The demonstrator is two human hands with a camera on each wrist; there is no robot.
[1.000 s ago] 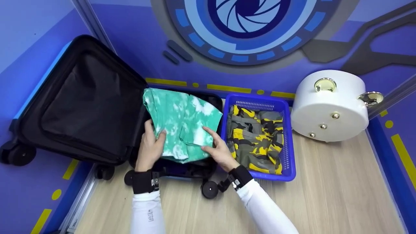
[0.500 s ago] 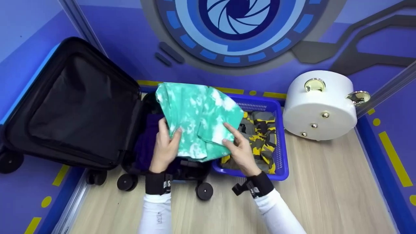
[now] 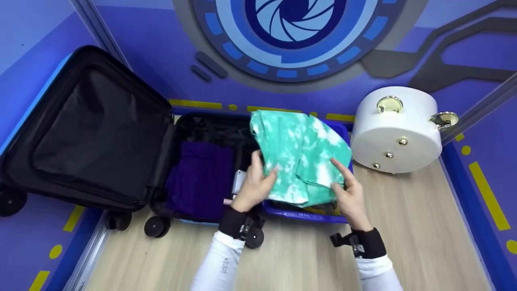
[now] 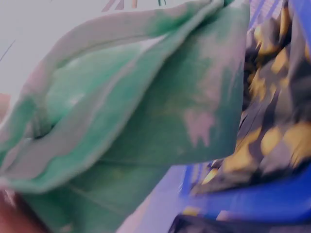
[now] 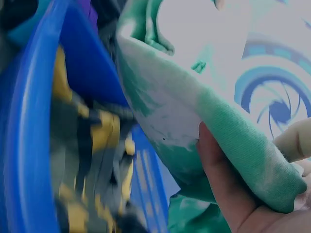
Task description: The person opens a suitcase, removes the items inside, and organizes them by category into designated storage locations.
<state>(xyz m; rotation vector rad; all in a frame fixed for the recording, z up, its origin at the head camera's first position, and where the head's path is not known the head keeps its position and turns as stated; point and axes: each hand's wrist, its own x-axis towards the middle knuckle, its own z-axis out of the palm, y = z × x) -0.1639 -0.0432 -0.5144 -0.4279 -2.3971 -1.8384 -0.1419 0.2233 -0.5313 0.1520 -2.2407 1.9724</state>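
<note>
A folded green-and-white tie-dye garment (image 3: 291,153) is held up over the blue basket (image 3: 303,216), covering most of it in the head view. My left hand (image 3: 255,182) grips its left edge, thumb on top. On the opposite side, my right hand (image 3: 350,196) pinches the lower right edge, with fingers (image 5: 221,177) under the fold in the right wrist view. Yellow, grey and black camouflage clothing (image 4: 277,116) lies in the basket below, plain in both wrist views.
An open black suitcase (image 3: 101,133) stands left of the basket, its lid leaning back. Inside lies a folded dark purple cloth (image 3: 202,178), with a small white object (image 3: 239,181) beside it. A white drum-shaped object (image 3: 398,129) with gold knobs stands at the right by the wall.
Both hands have carried the tie-dye garment rightward from over the suitcase to over the basket. The purple cloth in the suitcase is now uncovered, and the camouflage clothing is mostly hidden in the head view.
</note>
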